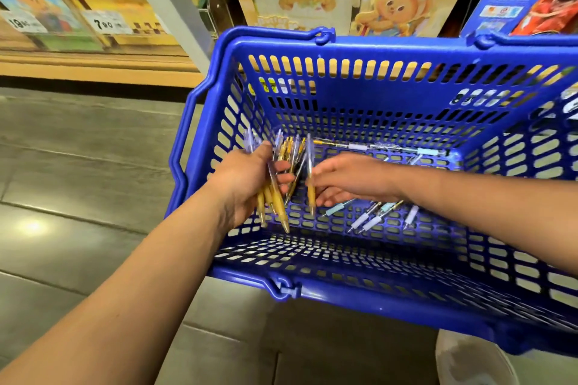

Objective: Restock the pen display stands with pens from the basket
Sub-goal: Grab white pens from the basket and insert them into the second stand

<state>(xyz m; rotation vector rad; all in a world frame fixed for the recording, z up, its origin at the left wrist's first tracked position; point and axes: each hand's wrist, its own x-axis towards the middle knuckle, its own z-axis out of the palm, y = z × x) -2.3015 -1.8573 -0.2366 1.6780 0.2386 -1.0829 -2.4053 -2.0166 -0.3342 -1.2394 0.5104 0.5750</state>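
Yellow pens (275, 197) sit bunched in my curled left hand (247, 178); my right hand (350, 178) pinches another yellow pen (310, 194) beside it. Pastel pens (372, 216) lie beneath it in the basket (375, 44). I'm only gathering, I judge; no stand in sight.

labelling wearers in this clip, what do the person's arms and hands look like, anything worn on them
The left forearm and right forearm are bare right to the frame edge, with no sleeve in view. The left hand and right hand wear no gloves. No watch, bracelet or ring shows on the visible sides.
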